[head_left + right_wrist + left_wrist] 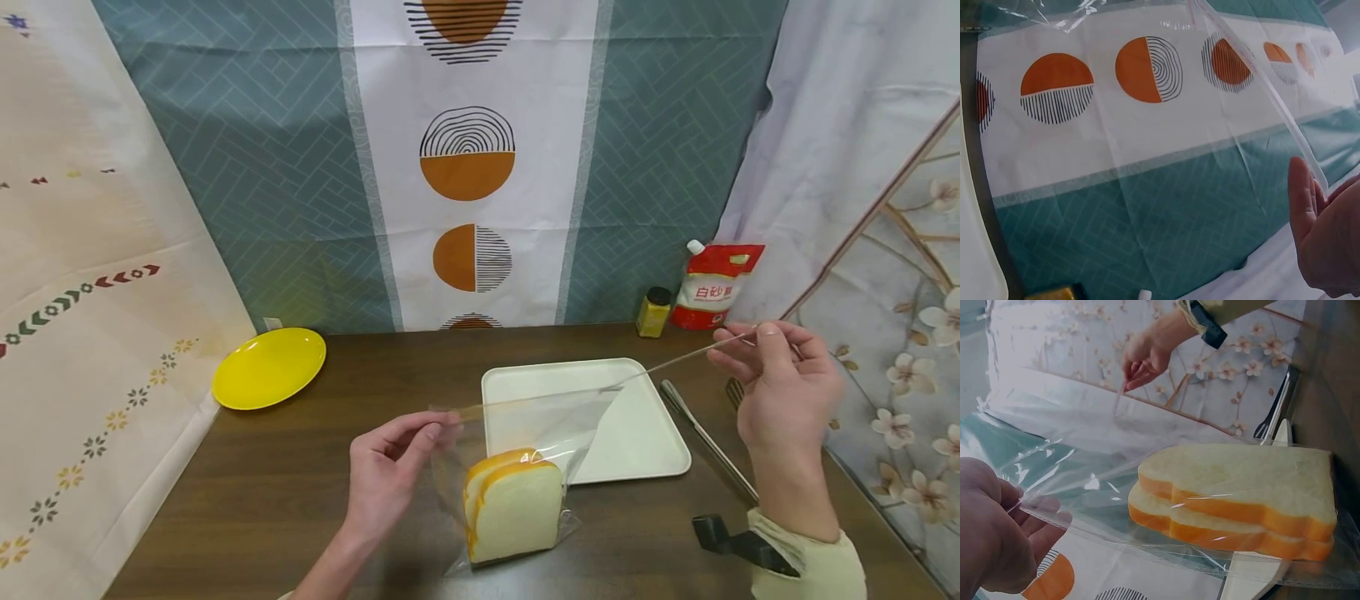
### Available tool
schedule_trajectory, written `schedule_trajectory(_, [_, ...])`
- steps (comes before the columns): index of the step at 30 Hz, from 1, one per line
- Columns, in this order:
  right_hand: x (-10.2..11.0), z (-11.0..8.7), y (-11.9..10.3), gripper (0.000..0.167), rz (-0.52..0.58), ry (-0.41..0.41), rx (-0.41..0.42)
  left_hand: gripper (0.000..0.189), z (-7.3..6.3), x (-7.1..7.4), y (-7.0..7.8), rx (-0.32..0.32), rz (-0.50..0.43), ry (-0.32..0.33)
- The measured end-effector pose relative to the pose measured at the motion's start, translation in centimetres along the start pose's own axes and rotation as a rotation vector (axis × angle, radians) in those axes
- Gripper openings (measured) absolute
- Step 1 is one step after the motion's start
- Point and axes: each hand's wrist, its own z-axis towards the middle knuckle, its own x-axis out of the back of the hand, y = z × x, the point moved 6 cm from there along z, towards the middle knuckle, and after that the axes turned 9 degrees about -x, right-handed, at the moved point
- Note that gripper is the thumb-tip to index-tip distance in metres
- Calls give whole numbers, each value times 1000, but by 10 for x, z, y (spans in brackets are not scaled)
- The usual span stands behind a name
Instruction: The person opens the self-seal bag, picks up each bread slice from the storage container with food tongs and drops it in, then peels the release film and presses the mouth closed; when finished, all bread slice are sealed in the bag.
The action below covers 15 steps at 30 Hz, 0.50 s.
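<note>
Two slices of bread (517,512), cream with orange-yellow crust, stand together inside a clear plastic bag (581,423) over the table. My left hand (390,467) pinches the bag's upper left corner between thumb and fingers. On the right, my raised right hand (791,392) pinches the end of a thin pale strip (675,360). That strip stretches taut from the bag's top edge up to the right. In the right wrist view the strip (1288,119) looks flat and whitish, running down to the right fingertips. The left wrist view shows the bread slices (1235,487) through the film.
Behind the bag lies a white rectangular tray (637,442). Metal tongs (708,437) and a dark utensil (734,390) lie to its right. A yellow plate (270,368) sits at the back left. A yellow jar (654,313) and red pouch (716,287) stand at the back right.
</note>
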Motion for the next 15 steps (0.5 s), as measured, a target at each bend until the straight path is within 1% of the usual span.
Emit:
schedule_trajectory(3, [7,6,-1,20,73,32,-18,17,-1,1,-2,21,-6,13])
schedule_trajectory(7, [17,14,-1,21,177,80,-44,17,-1,2,-5,37,-55,22])
schedule_trajectory(11, [28,20,-3,22,233,134,-46,17,-1,2,-6,30,-76,33])
schedule_trajectory(15, [38,24,-7,21,241,174,-42,17,-2,3,-7,33,-70,34])
